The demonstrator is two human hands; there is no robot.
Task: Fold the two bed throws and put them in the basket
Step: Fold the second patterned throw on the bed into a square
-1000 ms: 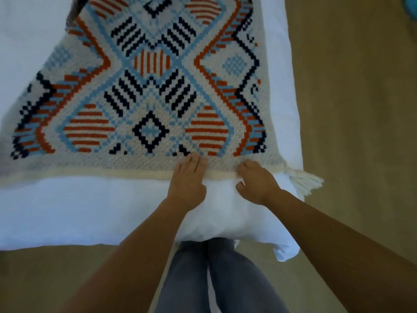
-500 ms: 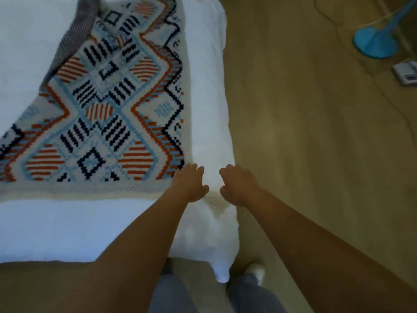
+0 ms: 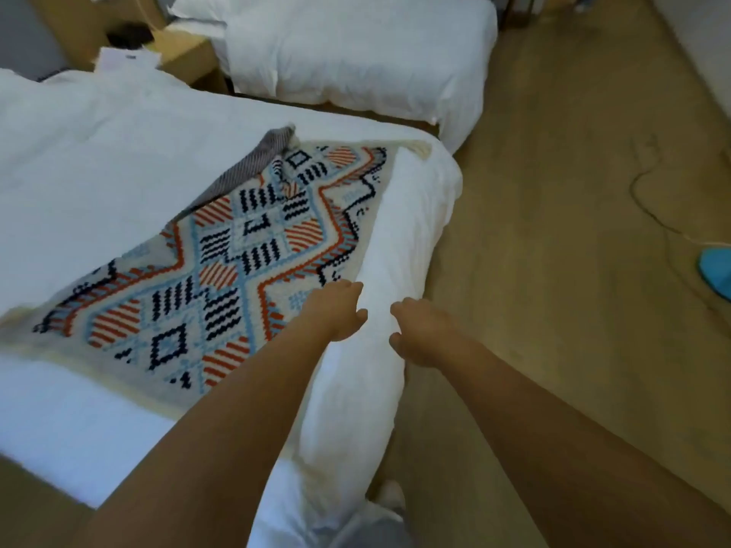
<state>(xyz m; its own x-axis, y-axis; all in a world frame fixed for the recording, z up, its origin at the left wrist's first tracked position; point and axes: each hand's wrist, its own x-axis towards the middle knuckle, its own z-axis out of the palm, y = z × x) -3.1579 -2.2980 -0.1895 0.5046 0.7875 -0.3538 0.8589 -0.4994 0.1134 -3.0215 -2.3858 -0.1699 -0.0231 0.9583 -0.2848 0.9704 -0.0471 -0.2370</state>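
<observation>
Hovering beside one patterned throw [image 3: 221, 267], left hand [image 3: 336, 310] and right hand [image 3: 421, 334] show released grips.

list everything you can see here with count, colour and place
throw: one, grey with orange, navy and light blue pattern, spread on the near bed, far corner turned back
near bed: one, white, left
far bed: one, white, top
nightstand: one, tan wood, between the beds
papers: count unclear, white, on the nightstand
floor: tan, right
cable: one, dark, on the floor
blue thing: one, right edge, cut off
trouser leg: one, grey, bottom edge
left hand: over the throw's right edge
right hand: fingers curled, over the bed's side
</observation>
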